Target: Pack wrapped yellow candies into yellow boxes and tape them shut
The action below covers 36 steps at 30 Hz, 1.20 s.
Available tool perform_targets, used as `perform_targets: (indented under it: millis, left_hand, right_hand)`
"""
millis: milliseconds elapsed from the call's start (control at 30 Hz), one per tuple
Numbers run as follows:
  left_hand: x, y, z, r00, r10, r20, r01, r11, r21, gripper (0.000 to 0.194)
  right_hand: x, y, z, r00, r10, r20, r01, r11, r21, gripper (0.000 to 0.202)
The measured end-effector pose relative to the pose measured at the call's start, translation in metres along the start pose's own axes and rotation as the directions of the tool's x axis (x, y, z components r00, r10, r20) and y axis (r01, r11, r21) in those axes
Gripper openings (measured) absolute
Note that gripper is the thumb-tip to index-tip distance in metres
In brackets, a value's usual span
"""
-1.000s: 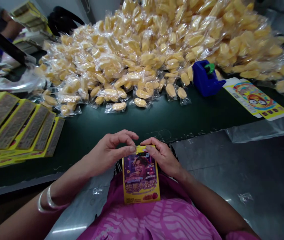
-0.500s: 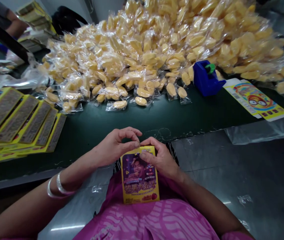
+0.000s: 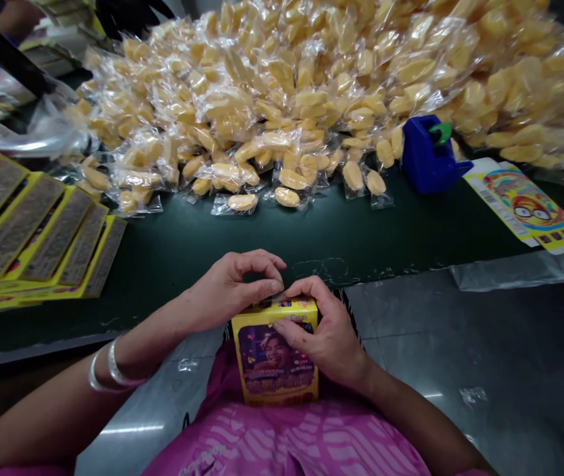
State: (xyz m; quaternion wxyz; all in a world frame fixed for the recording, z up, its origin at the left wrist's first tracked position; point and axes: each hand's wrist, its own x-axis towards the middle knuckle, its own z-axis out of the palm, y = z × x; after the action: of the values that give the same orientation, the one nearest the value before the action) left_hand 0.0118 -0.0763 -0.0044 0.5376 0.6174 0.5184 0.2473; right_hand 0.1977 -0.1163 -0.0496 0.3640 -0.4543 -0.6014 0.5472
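Observation:
A yellow cardboard box [image 3: 278,357] with a purple printed front stands upright in my lap, against the pink shirt. My right hand [image 3: 325,327] grips it by the top right, thumb across the front and fingers bent over the top. At the top left edge my left hand [image 3: 242,285] is closed in a pinch, thumb against forefinger. What the pinch holds, if anything, is too small to make out. The box's top face shows, partly covered by fingers.
Behind lies a big heap of yellow pieces in clear wrappers [image 3: 282,92] on the dark green table [image 3: 187,244]. A blue tape dispenser [image 3: 428,158] and a flat printed carton [image 3: 529,205] are at the right. Several yellow boxes [image 3: 43,231] are stacked left.
The box has tipped so that more of its top face shows. My hands stay at its top edge, and the whole view has shifted slightly.

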Motion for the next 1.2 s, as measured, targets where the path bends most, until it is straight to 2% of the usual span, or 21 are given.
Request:
perform_targets:
  millis: [233,367,500,700,1000,1100,1200]
  left_hand:
    - [-0.001,-0.002,0.0,0.999,0.032,-0.044,-0.032,0.999,-0.003,0.016]
    - [0.0,-0.001,0.001,0.999,0.014,-0.031,-0.014,1.0,0.013,0.017]
    - [0.003,-0.006,0.003,0.997,-0.072,0.029,0.074,0.996,-0.044,0.017]
    - [0.002,-0.013,0.005,0.963,-0.216,0.163,0.232,0.968,-0.09,0.019]
    - [-0.007,-0.015,-0.003,0.831,-0.399,0.387,0.509,0.826,-0.243,0.026]
    - [-0.012,-0.019,-0.004,0.762,-0.397,0.512,0.604,0.721,-0.339,0.028]
    - [-0.017,-0.03,-0.001,0.684,-0.359,0.634,0.685,0.615,-0.391,0.032]
  right_hand:
    - [-0.001,0.002,0.003,0.998,-0.039,-0.046,0.036,0.998,-0.048,0.024]
    - [-0.002,0.004,0.005,0.992,-0.096,-0.081,0.088,0.991,-0.097,0.023]
    - [-0.003,0.006,0.005,0.985,-0.143,-0.096,0.131,0.984,-0.122,0.022]
    - [-0.008,0.005,0.005,0.973,-0.204,-0.104,0.187,0.97,-0.153,0.021]
    - [-0.019,-0.003,0.004,0.976,-0.216,0.013,0.212,0.947,-0.242,0.027]
    - [-0.025,-0.008,0.003,0.982,-0.171,0.081,0.184,0.961,-0.205,0.035]
    - [-0.028,-0.012,0.003,0.969,-0.173,0.174,0.188,0.979,-0.073,0.039]
